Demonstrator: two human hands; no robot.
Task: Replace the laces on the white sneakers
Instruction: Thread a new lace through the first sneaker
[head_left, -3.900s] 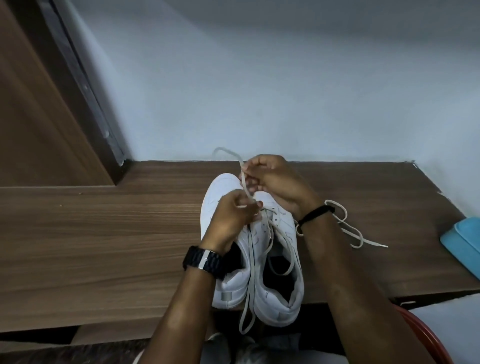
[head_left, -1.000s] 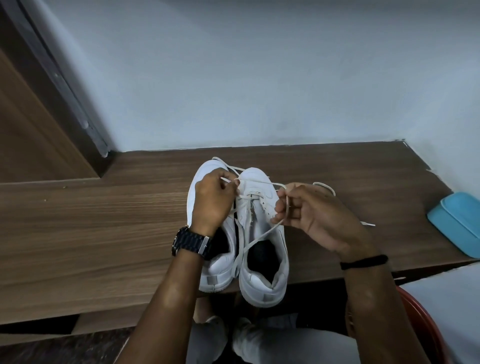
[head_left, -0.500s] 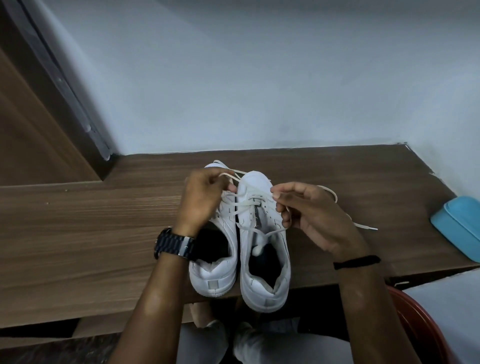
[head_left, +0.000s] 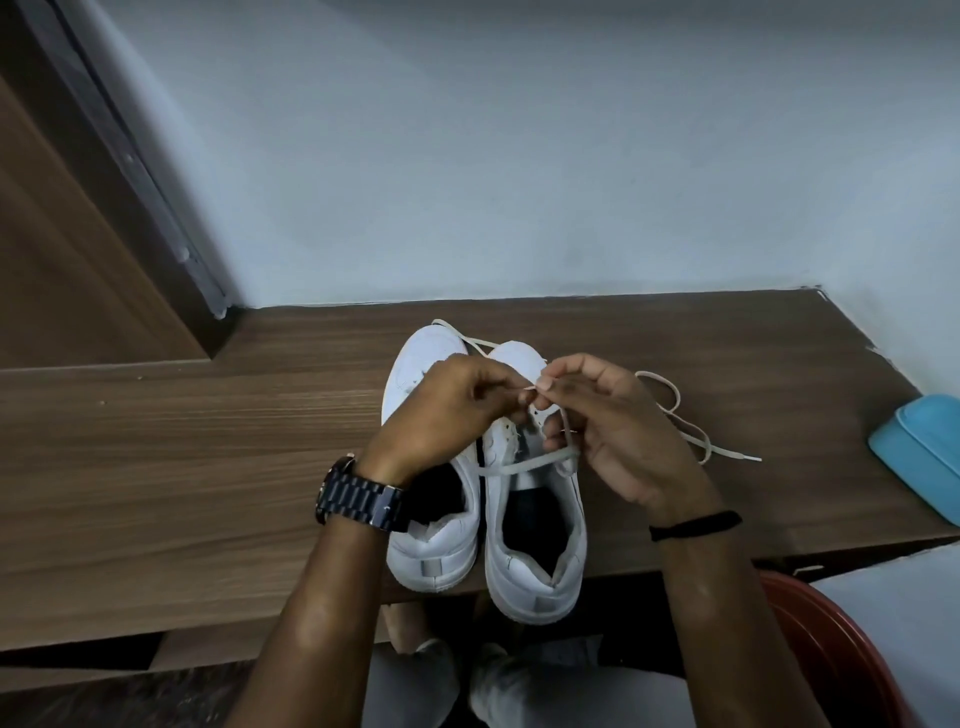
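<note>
White sneakers (head_left: 535, 551) sit side by side at the table's (head_left: 182, 467) near edge. Above the right one, the left hand (head_left: 441, 415) and right hand (head_left: 613, 431) both pinch the lace (head_left: 524, 467). Its tip could slip between fingers, or miss an eyelet; heels overhanging the edge might tip off under a tug.

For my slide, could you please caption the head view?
Both hands pinch a white lace over two white sneakers.

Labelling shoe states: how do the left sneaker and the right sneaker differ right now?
The right sneaker has a lace crossing its opening; the left sneaker shows none there. The right sneaker's heel overhangs the table edge further than the left sneaker's. Both hands meet over the right sneaker's front, not the left's. Both are white, side by side, toes toward the wall.
</note>
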